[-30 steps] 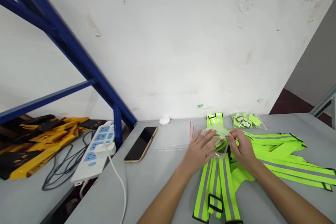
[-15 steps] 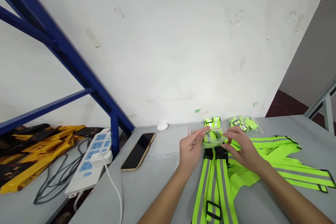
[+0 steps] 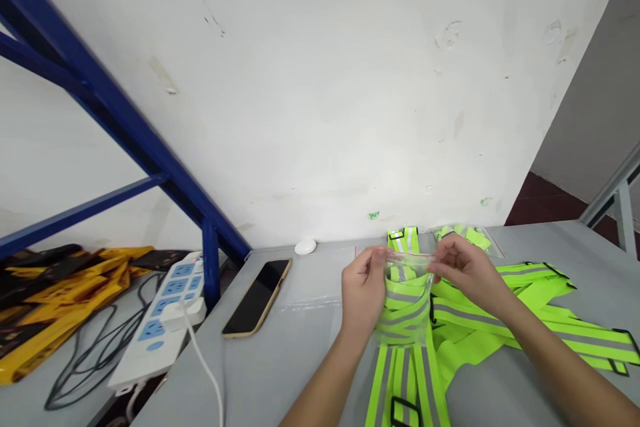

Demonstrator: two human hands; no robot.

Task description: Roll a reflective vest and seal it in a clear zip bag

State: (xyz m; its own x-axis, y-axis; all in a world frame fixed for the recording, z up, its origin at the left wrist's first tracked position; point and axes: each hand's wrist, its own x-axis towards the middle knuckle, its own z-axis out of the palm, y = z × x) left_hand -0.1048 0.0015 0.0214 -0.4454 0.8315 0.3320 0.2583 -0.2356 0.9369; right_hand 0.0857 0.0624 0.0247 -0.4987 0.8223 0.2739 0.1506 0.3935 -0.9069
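Note:
A clear zip-lock bag (image 3: pixel 406 330) hangs between my hands, with a folded neon-yellow reflective strap (image 3: pixel 405 300) inside. My left hand (image 3: pixel 364 287) pinches the bag's top left corner, thumb against fingers. At the top right corner, my right hand (image 3: pixel 463 272) grips the edge between thumb and fingertips. The red-lined top edge (image 3: pixel 407 257) runs stretched from one hand to the other. Below and behind the bag lie more neon-yellow straps with grey stripes (image 3: pixel 407 380) and black buckles. Further straps (image 3: pixel 530 300) spread out under and beyond my right forearm.
Another bagged strap (image 3: pixel 470 235) lies near the wall. A phone (image 3: pixel 257 297), a white round object (image 3: pixel 305 247) and flat clear bags (image 3: pixel 315 280) are left of my hands. Farther left are a power strip (image 3: pixel 160 327), cables, yellow-black straps (image 3: pixel 70 300) and a blue frame (image 3: pixel 213 267).
The bag's mouth, held round and open before, is now pulled flat and straight between my hands. The bag now hangs upright, its front facing me.

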